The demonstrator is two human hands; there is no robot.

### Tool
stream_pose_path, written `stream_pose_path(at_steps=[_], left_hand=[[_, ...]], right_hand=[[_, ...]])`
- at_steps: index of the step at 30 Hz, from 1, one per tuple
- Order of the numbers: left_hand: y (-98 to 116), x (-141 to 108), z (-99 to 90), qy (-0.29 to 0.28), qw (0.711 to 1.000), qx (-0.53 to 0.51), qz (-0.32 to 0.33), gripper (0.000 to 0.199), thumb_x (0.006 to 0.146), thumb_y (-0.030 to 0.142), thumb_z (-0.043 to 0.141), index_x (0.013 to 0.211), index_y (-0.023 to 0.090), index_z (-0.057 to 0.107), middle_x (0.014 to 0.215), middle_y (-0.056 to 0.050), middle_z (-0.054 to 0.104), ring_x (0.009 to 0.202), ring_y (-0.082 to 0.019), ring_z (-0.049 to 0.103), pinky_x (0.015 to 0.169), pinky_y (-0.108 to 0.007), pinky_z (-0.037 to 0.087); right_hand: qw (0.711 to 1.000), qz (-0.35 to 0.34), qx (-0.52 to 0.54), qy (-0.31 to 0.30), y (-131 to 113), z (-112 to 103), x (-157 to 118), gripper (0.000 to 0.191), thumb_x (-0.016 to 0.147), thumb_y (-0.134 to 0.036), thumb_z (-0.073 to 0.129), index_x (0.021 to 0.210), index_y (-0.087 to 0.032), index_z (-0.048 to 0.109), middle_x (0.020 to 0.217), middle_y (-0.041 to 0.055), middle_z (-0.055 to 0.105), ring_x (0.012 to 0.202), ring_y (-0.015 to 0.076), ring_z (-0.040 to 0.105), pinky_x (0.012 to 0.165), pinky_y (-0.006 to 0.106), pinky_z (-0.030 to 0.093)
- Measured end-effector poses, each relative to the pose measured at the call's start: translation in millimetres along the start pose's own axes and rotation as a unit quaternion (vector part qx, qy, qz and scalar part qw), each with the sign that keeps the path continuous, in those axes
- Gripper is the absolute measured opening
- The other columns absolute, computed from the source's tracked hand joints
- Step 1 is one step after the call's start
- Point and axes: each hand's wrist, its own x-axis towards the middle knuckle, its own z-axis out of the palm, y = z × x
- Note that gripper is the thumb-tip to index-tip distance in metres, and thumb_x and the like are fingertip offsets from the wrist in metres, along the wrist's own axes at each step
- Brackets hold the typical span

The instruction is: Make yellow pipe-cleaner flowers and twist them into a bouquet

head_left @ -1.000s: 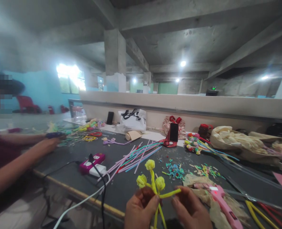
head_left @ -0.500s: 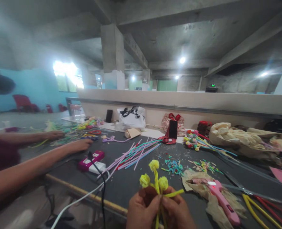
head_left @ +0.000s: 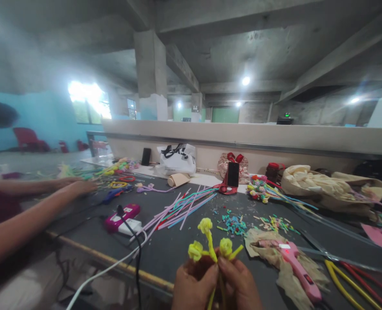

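Note:
Both my hands pinch a yellow pipe-cleaner flower stem (head_left: pixel 211 246) close to the table's front edge. Three balled yellow blooms top it, and a short yellow end sticks out to the right. My left hand (head_left: pixel 195 282) is closed around the stem from the left. From the other side, my right hand (head_left: pixel 239 282) closes on it just under the right-hand bloom. The lower stems run down between my palms, partly hidden. To the right, a pink glue gun (head_left: pixel 299 269) lies on crumpled brown paper (head_left: pixel 284 275).
A co-worker's arms (head_left: pixel 45 206) reach over the table at left. Loose pipe cleaners (head_left: pixel 181 209), cut bits (head_left: pixel 234 224), a purple power strip (head_left: pixel 122 217) with cables, a propped phone (head_left: pixel 233 174), a white bag (head_left: pixel 177 160) and a cloth bag (head_left: pixel 333 189) lie around.
The right bloom has shifted outward and the short yellow end now points more upward as my right fingers moved up. The co-worker's near hand has drawn back to the left, uncovering blue-handled pliers.

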Motion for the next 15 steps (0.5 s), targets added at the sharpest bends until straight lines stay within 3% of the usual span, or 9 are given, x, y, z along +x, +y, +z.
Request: stream_pose_path(at_steps=[5, 11, 15], left_hand=[[-3.8, 2.0, -4.4, -0.011, 1.000, 0.002, -0.010, 0.013, 0.047, 0.016, 0.068, 0.059, 0.014, 0.066, 0.054, -0.004, 0.067, 0.055, -0.019, 0.062, 0.053, -0.024, 0.047], [-1.2, 3.1, -6.5, -0.043, 0.999, 0.010, 0.008, 0.014, 0.046, 0.015, 0.067, 0.060, 0.013, 0.067, 0.056, -0.004, 0.067, 0.056, -0.018, 0.060, 0.055, -0.024, 0.046], [-1.7, 5.8, -8.8, -0.021, 1.000, 0.002, 0.005, 0.009, 0.045, 0.015, 0.069, 0.052, 0.013, 0.064, 0.048, 0.000, 0.063, 0.049, -0.014, 0.056, 0.051, -0.022, 0.044]], right_hand=[[1.000, 0.006, 0.003, 0.019, -2.3, 4.4, -1.3, 0.029, 0.046, -0.025, 0.080, 0.069, -0.013, 0.066, 0.062, 0.0066, 0.071, 0.065, 0.0245, 0.066, 0.065, 0.033, 0.050], [1.000, 0.010, -0.002, -0.012, -1.6, 6.2, -1.1, 0.030, 0.047, -0.026, 0.080, 0.069, -0.012, 0.066, 0.061, 0.0081, 0.070, 0.066, 0.0250, 0.066, 0.067, 0.035, 0.049], [1.000, 0.006, -0.018, -0.011, 3.0, -0.5, 1.2, 0.034, 0.046, -0.029, 0.081, 0.070, -0.012, 0.066, 0.060, 0.0077, 0.070, 0.061, 0.0236, 0.066, 0.064, 0.034, 0.049]])
